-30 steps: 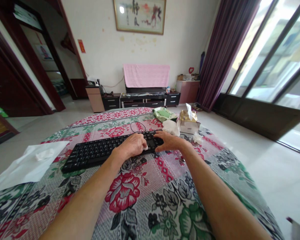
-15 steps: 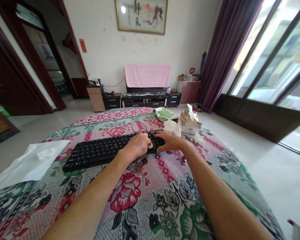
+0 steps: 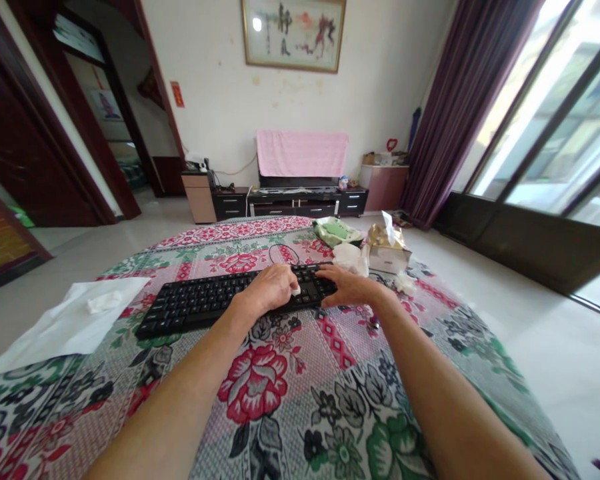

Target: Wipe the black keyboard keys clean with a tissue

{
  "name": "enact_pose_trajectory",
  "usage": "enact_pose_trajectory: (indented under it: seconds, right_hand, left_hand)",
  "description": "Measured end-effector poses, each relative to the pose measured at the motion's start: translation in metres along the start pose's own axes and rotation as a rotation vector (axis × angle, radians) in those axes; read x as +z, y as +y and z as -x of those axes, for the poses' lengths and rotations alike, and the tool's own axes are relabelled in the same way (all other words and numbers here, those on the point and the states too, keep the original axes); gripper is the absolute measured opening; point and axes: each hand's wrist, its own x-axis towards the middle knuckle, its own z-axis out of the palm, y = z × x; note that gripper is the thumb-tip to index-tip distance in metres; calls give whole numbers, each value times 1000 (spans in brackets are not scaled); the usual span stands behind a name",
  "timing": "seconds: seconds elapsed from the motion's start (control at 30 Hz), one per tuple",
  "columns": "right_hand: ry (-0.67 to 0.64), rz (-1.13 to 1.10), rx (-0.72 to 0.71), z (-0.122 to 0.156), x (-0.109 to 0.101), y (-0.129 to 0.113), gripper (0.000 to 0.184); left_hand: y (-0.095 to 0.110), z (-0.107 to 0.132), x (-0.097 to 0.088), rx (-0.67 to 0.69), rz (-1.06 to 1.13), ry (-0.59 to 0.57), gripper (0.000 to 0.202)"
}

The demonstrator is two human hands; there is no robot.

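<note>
A black keyboard (image 3: 195, 301) lies at a slant on the flowered tablecloth (image 3: 300, 400). My left hand (image 3: 274, 287) is closed over its keys, right of the middle, and pinches a small white tissue (image 3: 296, 291) whose end peeks out by the fingers. My right hand (image 3: 347, 285) rests on the keyboard's right end with fingers spread, holding nothing. Its thumb points toward the left hand. The keys beneath both hands are hidden. Behind the keyboard a thin black cable (image 3: 284, 253) curls on the cloth.
Crumpled white tissues (image 3: 351, 257) and a tissue box (image 3: 389, 252) stand beyond my right hand, near a green cloth-like item (image 3: 337, 231). A smaller tissue wad (image 3: 405, 283) lies to the right. At left is a white sheet (image 3: 75, 323) bearing a crumpled tissue (image 3: 104, 302).
My left hand has slid slightly left along the keys with the tissue. My right hand stays on the keyboard's right end. The whole view has shifted a little.
</note>
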Motion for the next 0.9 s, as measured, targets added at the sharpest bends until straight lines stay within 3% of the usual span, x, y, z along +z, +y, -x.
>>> enact_pose_trajectory:
  seconds: [0.23, 0.47, 0.67, 0.9]
  right_hand:
    - [133, 13, -1, -2, 5, -15, 83]
    - [18, 12, -68, -3, 12, -32, 70]
    - [3, 17, -66, -3, 12, -31, 74]
    - [4, 25, -44, -3, 11, -36, 70]
  left_hand:
    - [4, -2, 9, 60, -38, -20, 30]
    - [8, 10, 5, 47, -68, -18, 29]
    - [-9, 35, -6, -25, -153, -59, 29]
    - [-8, 45, 11, -21, -110, 61, 31]
